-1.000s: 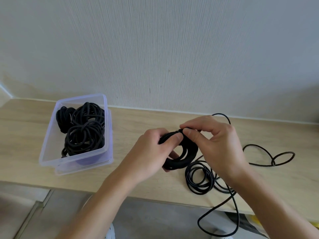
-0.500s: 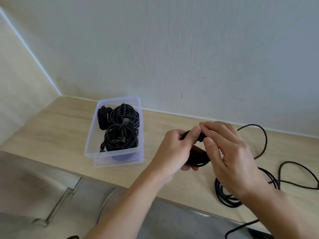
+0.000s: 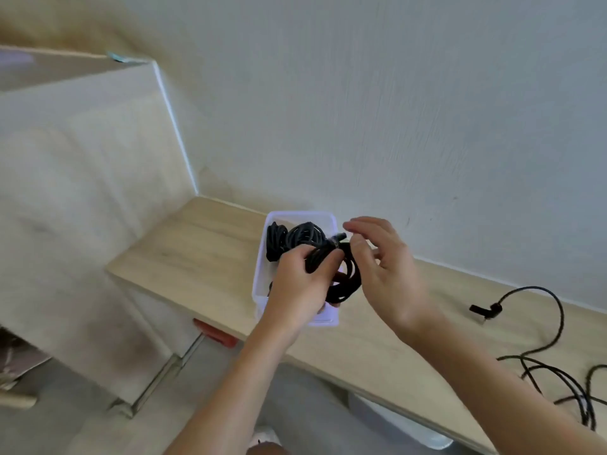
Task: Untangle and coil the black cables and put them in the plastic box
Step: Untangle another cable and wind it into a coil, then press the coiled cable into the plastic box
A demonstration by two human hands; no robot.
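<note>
**Head view.** The left hand (image 3: 300, 287) is raised over the plastic box (image 3: 302, 214). Its grip is closed round a coiled black cable (image 3: 345, 284), with the fingers and thumb curled about one side of the bundle. The coil hangs partly over the near right part of the box, and its short plug end (image 3: 339, 237) sticks up from the top of the bundle. The right hand (image 3: 387, 270) is just beside the coil. Its grip is loose, with the fingers spread and lightly bent and nothing held between them. Whether the thumb touches the cable cannot be told.

The clear box stands on the wooden table (image 3: 197, 254), close to the wall (image 3: 427, 126). Other black coils (image 3: 297, 239) already lie in its far end. Well to the right, a loose cable (image 3: 559, 320) lies uncoiled on the table. Its angled plug (image 3: 483, 308) points left, and further loops trail toward the lower right edge. A red object (image 3: 215, 334) shows below the table's front edge.
</note>
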